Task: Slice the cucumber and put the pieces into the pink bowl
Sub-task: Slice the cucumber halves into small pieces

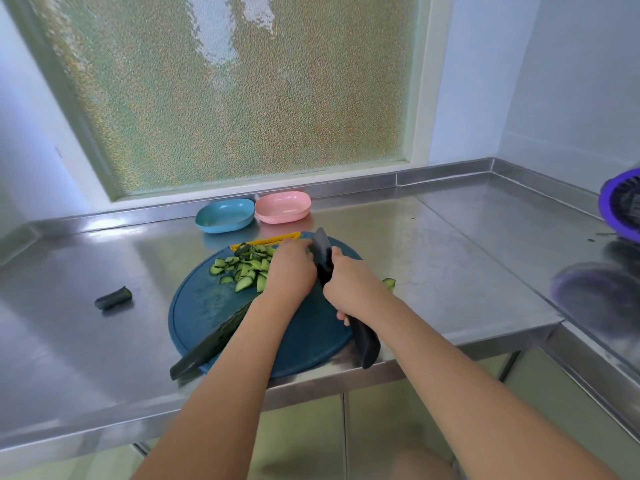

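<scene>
A long dark cucumber lies diagonally on the round blue cutting board, its far end hidden under my left hand. That hand is curled over it and holds it down beside the blade. My right hand grips the dark handle of a knife, whose blade stands just right of my left fingers. A pile of several green cucumber slices sits at the board's far left. The pink bowl stands beyond the board and looks empty.
A blue bowl sits left of the pink one. A cucumber end piece lies on the steel counter to the left, and a stray slice right of the board. A purple basket stands at far right.
</scene>
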The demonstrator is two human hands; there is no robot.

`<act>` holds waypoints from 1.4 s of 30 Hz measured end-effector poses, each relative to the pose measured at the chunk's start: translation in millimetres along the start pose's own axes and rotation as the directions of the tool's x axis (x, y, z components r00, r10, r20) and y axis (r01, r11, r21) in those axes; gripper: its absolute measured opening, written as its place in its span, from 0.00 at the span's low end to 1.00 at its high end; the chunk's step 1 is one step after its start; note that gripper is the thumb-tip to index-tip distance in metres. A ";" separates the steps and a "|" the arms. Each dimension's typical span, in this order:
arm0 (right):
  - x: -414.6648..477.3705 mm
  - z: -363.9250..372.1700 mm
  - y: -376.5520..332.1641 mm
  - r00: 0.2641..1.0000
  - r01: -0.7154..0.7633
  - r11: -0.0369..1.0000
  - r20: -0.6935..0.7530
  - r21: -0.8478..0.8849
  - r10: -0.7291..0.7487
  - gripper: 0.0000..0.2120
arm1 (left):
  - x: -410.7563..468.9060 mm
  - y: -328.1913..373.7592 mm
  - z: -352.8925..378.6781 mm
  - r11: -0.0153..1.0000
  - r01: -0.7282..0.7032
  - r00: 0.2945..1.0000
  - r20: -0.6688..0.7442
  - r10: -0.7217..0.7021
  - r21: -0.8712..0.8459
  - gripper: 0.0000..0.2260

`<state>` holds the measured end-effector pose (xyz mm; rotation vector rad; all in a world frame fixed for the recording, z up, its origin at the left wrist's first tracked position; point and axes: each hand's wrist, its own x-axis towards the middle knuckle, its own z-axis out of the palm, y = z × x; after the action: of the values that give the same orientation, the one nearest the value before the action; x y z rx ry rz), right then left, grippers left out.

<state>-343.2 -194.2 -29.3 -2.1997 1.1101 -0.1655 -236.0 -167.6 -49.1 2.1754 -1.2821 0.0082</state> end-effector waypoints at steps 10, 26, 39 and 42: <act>0.5 4.0 16.1 0.999 0.051 0.995 -0.005 0.085 -0.051 0.38 | -39.8 -20.7 13.8 0.943 0.016 0.996 -0.091 0.015 0.332 0.15; 4.5 9.1 34.1 0.992 0.119 0.902 -0.090 0.416 -0.089 0.34 | -42.4 -19.9 13.6 0.951 -0.004 0.989 -0.141 0.050 0.310 0.18; 4.5 14.8 38.1 0.986 0.161 0.883 -0.119 0.441 -0.120 0.33 | -43.0 -19.2 13.0 0.958 -0.008 0.987 -0.152 0.054 0.286 0.18; 5.3 14.7 36.6 0.988 0.147 0.892 -0.111 0.426 -0.110 0.33 | -42.9 -19.6 13.1 0.958 -0.012 0.987 -0.147 0.057 0.287 0.18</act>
<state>-358.7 -206.2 -63.8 -1.8725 0.8677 -0.5178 -247.0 -133.3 -82.3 2.3385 -1.2945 0.3914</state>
